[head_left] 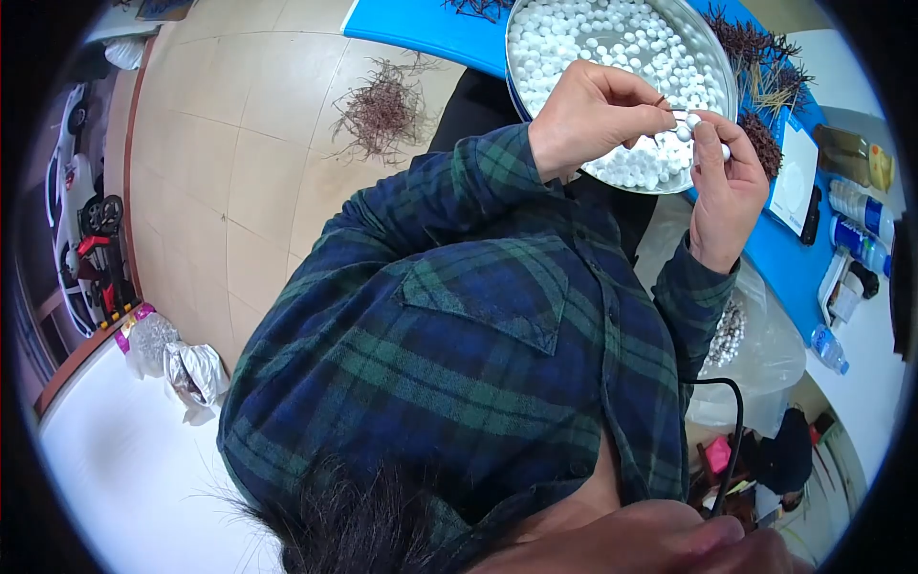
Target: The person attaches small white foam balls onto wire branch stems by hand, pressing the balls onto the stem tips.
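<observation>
Dark hair [335, 521] and a plaid shirt [459, 344] are filling the lower frame, hiding the person's lap. Both hands are meeting over the near rim of a round metal tray [719, 72] holding many white balls [593, 38] on the blue tabletop [411, 24]. Left hand [588, 115] is pinching a thin brown twig [660, 99]; right hand [727, 187] is pinching a white ball [685, 126] against it. A clear bag [765, 344] beside the table's edge is holding beaded pieces, hard to make out.

One tray [719, 67] (countless white balls [612, 38]), two hands.
</observation>
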